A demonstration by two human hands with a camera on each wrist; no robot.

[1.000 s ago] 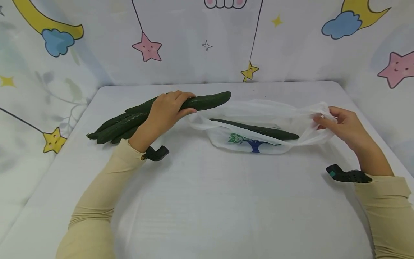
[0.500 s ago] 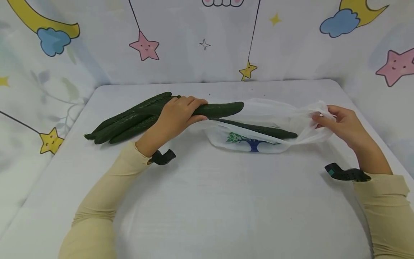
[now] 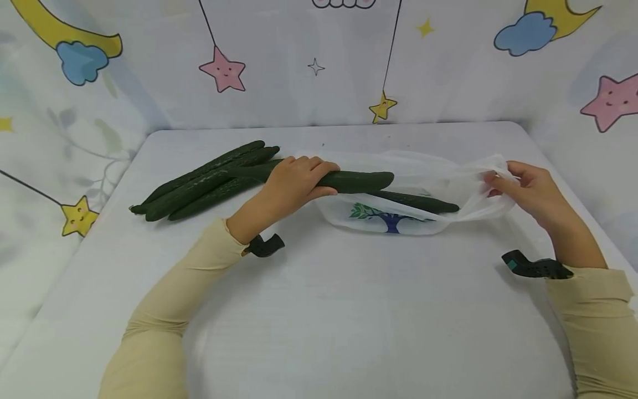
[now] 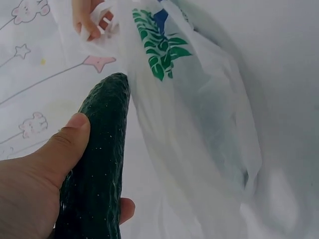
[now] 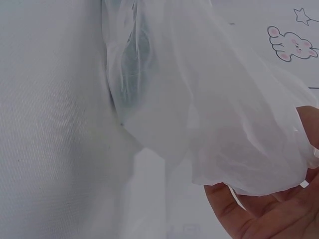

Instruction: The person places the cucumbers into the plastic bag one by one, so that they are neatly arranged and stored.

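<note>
My left hand [image 3: 294, 185] grips a dark green cucumber [image 3: 359, 182] around its middle, thumb on the near side. The cucumber's right end hangs over the white plastic bag [image 3: 334, 213], which bears a green and blue tree print. Inside the bag's opening lies another cucumber [image 3: 428, 203]. At the bag's right end, my right hand [image 3: 530, 191] pinches the thin plastic and holds it raised. In the left wrist view, the held cucumber [image 4: 102, 149] points up beside the bag [image 4: 199, 114]. The right wrist view shows the plastic [image 5: 239, 149] between thumb and fingers.
Several cucumbers [image 3: 199, 183] lie fanned in a pile at the left of the white table [image 3: 349, 310]. A white backdrop [image 3: 279, 33] with stars, moons and clouds stands behind the table's far edge.
My left hand has moved right and slightly nearer, drawing the gripped cucumber off the pile and over the bag's opening. My right hand has stayed at the bag's right end.
</note>
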